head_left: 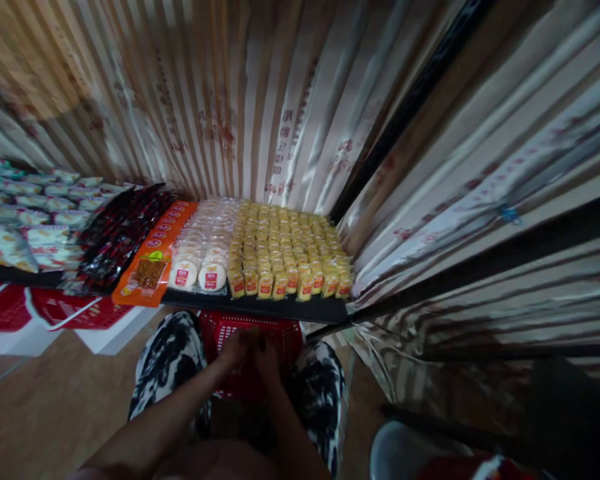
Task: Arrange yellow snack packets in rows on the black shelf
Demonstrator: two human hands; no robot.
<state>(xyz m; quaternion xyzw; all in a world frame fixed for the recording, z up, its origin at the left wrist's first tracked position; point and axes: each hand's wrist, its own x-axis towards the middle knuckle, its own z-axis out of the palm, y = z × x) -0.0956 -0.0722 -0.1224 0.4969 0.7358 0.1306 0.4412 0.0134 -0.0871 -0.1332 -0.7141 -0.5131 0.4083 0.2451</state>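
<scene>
My left hand point(237, 348) and my right hand point(267, 358) meet over a red plastic basket point(291, 333) between my knees. The fingers of both look curled in, close together. A small dim shape may lie between them, but the shade hides what it is. Just beyond, on a dark shelf point(290, 307), stand rows of small yellow wrapped cakes point(290, 250). Left of these lie clear packs of round white crackers point(200, 247) and a flat orange snack packet point(155, 257). Neither hand touches the goods on the shelf.
Dark red packets point(123, 230) and white-green packets point(45, 213) fill the shelf's left part. Under it stand more red baskets point(75, 310). Striped printed sheeting point(280, 100) walls the back and right, with dark poles point(410, 107) across it. A pale bucket point(395, 450) is at lower right.
</scene>
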